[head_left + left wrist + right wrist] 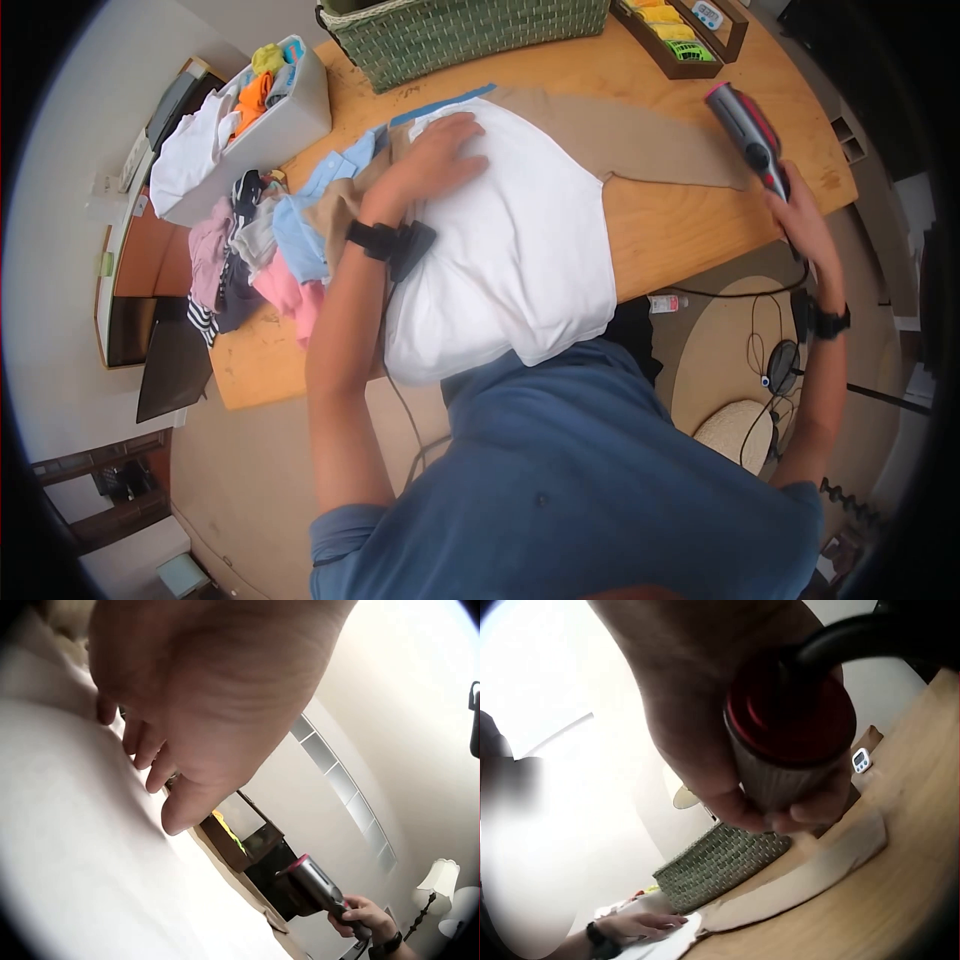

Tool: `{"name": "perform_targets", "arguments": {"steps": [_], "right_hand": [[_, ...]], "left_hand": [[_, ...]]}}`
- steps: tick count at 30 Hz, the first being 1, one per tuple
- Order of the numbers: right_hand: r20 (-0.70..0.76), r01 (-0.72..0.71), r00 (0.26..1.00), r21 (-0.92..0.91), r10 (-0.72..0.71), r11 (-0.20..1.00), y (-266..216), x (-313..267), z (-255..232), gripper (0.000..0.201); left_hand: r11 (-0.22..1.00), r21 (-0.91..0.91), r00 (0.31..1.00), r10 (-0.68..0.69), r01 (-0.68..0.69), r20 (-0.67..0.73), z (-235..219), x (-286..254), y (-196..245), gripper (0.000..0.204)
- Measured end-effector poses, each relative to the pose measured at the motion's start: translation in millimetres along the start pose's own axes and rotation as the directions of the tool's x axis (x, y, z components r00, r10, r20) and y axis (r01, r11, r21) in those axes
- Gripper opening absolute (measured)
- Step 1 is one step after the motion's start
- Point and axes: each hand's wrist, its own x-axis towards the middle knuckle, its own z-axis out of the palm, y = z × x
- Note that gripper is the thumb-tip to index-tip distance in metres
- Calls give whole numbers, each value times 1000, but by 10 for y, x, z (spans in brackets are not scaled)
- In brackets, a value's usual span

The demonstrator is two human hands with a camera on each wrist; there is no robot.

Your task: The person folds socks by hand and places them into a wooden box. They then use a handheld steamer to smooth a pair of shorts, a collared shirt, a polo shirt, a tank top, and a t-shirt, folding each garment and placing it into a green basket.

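A white garment body (520, 230) with tan sleeves (640, 135) lies across the wooden table, its lower edge hanging at the person's waist. The left hand (440, 155) rests flat on the white cloth (90, 825) near its upper left, fingers extended. At the right, the right hand (800, 215) grips the handle of a grey and red handheld appliance (745, 128), held up beside the end of the tan sleeve. In the right wrist view the fingers (802, 814) curl round the handle, whose red end cap (791, 712) carries a black cord.
A heap of clothes (300, 230) lies left of the garment, below a white bin (300, 120) of clothes. A green woven basket (470, 45) and a brown box (690, 65) stand at the far side. The black cord (720, 294) hangs off the table's right front edge.
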Motion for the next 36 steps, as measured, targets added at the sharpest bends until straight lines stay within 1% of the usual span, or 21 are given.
{"name": "perform_targets", "arguments": {"steps": [1, 2, 4, 5, 7, 8, 10, 11, 12, 13, 14, 15, 16, 18, 20, 23, 26, 29, 31, 33, 36], "right_hand": [[-89, -10, 996, -124, -2, 992, 208, 219, -33, 52], [-175, -29, 984, -244, -14, 969, 430, 428, -66, 51], [-231, 10, 963, -492, -142, 870, 973, 857, -146, 48], [-242, 21, 948, -605, -208, 796, 1128, 991, -170, 47], [-295, -33, 939, -594, -179, 804, 1167, 1107, -146, 45], [-318, -63, 935, -586, -158, 808, 1205, 1149, -113, 45], [-329, -58, 912, -695, -245, 716, 881, 1036, -120, 45], [-326, -59, 901, -746, -287, 664, 674, 967, -105, 46], [-313, 25, 858, -767, -408, 641, 559, 942, -49, 50], [-280, 108, 865, -706, -416, 700, 506, 953, 127, 51], [-250, 186, 870, -633, -426, 751, 435, 956, 312, 52], [-106, 233, 945, -444, -309, 865, 159, 888, 510, 53], [65, 228, 974, -234, -219, 945, -169, 808, 724, 57], [40, 346, 937, -257, -348, 902, -537, 724, 1186, 59], [90, 346, 937, -385, -338, 856, -909, 711, 1448, 57], [130, 392, 917, -466, -376, 793, -1276, 634, 1772, 44], [266, 504, 861, -343, -433, 792, -1270, 826, 1907, 30], [208, 572, 820, -357, -534, 739, -1071, 1063, 1726, 26], [175, 449, 888, -524, -425, 724, -769, 1446, 1523, 27], [0, 447, 846, -543, -532, 711, -530, 1597, 1319, 26], [-60, 332, 860, -689, -507, 644, -298, 1853, 1036, 27]], "left_hand": [[1000, -28, 1000, -9, 10, 16, -37, 19, 0, 43], [999, -18, 999, -29, 29, -13, -109, 27, 39, 43], [997, 1, 995, -74, 74, -71, -315, 38, 149, 42], [994, 21, 992, -102, 104, -74, -392, 30, 146, 43], [984, 63, 984, -163, 168, -76, -548, 9, 64, 46], [964, 112, 970, -234, 241, -71, -586, -18, 9, 48], [902, 212, 926, -371, 377, -70, -615, -57, -111, 53], [887, 236, 918, -390, 397, -78, -592, -77, -151, 52], [872, 260, 910, -406, 414, -86, -561, -89, -181, 52], [858, 286, 904, -416, 426, -97, -550, -69, -202, 51], [869, 265, 906, -421, 419, -53, -551, -31, -215, 48], [879, 243, 907, -422, 411, -7, -555, 17, -227, 45], [888, 220, 906, -421, 404, 36, -564, 65, -237, 43], [920, 154, 927, -371, 360, 49, -524, 134, -271, 38], [941, 111, 946, -324, 319, 30, -522, 192, -258, 36], [966, 49, 966, -253, 255, -43, -482, 298, -124, 34], [976, -40, 969, -217, 213, -119, -440, 389, 4, 35], [973, -66, 964, -230, 223, -135, -446, 434, 0, 42], [963, -77, 958, -264, 257, -113, -388, 382, -92, 45], [962, -13, 958, -271, 271, -92, -337, 331, -190, 52], [951, 72, 954, -299, 300, -25, -374, 288, -128, 57]]}}
